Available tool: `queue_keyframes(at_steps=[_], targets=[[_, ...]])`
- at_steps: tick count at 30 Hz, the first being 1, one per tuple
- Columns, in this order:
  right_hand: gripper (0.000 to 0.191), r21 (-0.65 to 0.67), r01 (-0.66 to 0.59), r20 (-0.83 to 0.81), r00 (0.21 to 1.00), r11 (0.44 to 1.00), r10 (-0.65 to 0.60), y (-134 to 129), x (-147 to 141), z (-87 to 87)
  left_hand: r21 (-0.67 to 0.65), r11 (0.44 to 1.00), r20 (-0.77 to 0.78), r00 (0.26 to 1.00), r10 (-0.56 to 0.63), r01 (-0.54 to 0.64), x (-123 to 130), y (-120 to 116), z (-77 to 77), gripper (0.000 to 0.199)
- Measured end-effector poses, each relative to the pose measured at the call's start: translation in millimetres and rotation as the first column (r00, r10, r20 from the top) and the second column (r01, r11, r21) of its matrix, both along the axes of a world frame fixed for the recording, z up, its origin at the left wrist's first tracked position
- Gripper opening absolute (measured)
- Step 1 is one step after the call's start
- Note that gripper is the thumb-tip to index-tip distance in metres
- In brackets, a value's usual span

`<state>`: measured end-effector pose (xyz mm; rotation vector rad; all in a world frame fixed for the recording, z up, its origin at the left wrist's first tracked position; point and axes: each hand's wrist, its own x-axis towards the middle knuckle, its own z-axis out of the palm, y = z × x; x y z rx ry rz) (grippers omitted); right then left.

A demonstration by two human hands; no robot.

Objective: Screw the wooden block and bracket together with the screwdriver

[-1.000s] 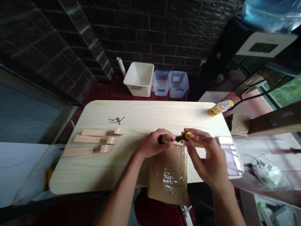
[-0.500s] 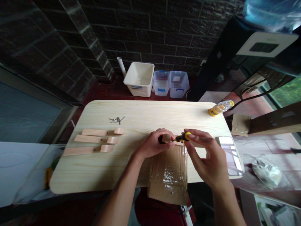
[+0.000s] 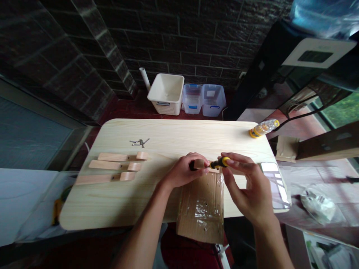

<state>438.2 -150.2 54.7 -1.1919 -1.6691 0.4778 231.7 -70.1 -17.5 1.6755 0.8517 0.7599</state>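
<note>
My left hand [image 3: 188, 170] is closed around a small wooden piece [image 3: 199, 163] above the far end of a taped cardboard sheet [image 3: 200, 209]. Between thumb and fingers, my right hand [image 3: 248, 183] grips the yellow end of a black-and-yellow screwdriver [image 3: 219, 163]. The screwdriver lies nearly level and points left at the wooden piece; its tip is partly hidden by my left fingers. Part of a flat wooden strip [image 3: 238, 171] shows behind my right hand. To the left lie several screws [image 3: 140, 142] and three wooden strips [image 3: 108, 164] with curved end blocks [image 3: 134, 167].
A clear bottle-shaped container with yellow ends [image 3: 263, 128] stands at the table's [image 3: 179, 130] far right corner. A phone [image 3: 275, 185] lies on the right edge. Beyond the table are a cream bin [image 3: 165, 91], two clear plastic boxes [image 3: 203, 99] and a brick wall.
My right hand and the screwdriver have shifted very slightly to the right. My left hand and the wooden piece stay almost in place.
</note>
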Motion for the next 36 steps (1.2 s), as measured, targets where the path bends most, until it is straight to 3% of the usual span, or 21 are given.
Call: queue_keyframes(at_steps=[36], targets=[[0.029,0.001,-0.025,-0.029,0.999,1.0,0.025,0.0,0.6,0.9,0.021,1.0,0.004,1.0,0.015,-0.015,0.7,-1.6,-0.6,0.01]])
